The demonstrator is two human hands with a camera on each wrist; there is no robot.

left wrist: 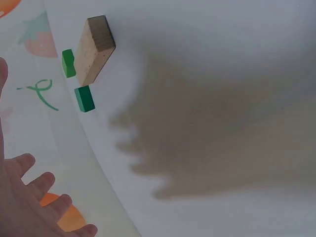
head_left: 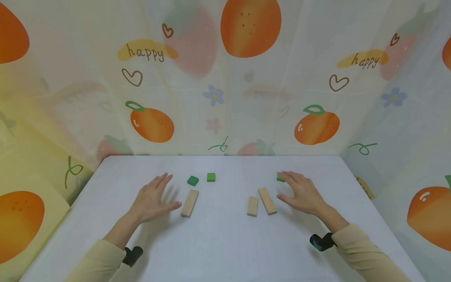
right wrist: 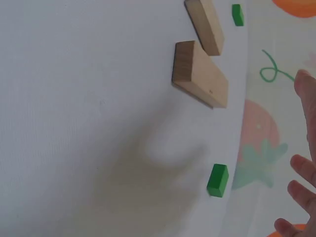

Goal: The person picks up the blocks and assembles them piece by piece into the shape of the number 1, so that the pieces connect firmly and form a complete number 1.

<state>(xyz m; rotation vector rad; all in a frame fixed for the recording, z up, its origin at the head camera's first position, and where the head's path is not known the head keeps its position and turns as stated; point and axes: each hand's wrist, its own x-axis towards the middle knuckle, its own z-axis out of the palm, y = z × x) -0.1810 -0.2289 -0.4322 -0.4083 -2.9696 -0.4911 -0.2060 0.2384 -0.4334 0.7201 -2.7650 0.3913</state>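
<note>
1. Landmark: short wooden block (head_left: 252,206), long axis roughly fore-aft, on white table (head_left: 218,250).
2. Right long block (head_left: 267,201): just right of landmark, slim gap; far end tilts toward landmark's side, near end splays right.
3. Left long block (head_left: 189,203): well left of landmark, far end leaning toward it.
4. Right hand (head_left: 303,195): right of landmark, the nearer hand to it; right long block sits between. Thumb apart from fingers, holding nothing; thumb tip just beside that block's right side.
5. Left hand (head_left: 149,203): far left of landmark, beyond left long block, whose near half lies just right of the thumb tip. Fingers and thumb spread, nothing held.
6. Green: dark green block (head_left: 192,180) and light green block (head_left: 211,177) beyond landmark, leftward; right green block (head_left: 280,178) beyond it, rightward, partly hidden by right fingertips.
</note>
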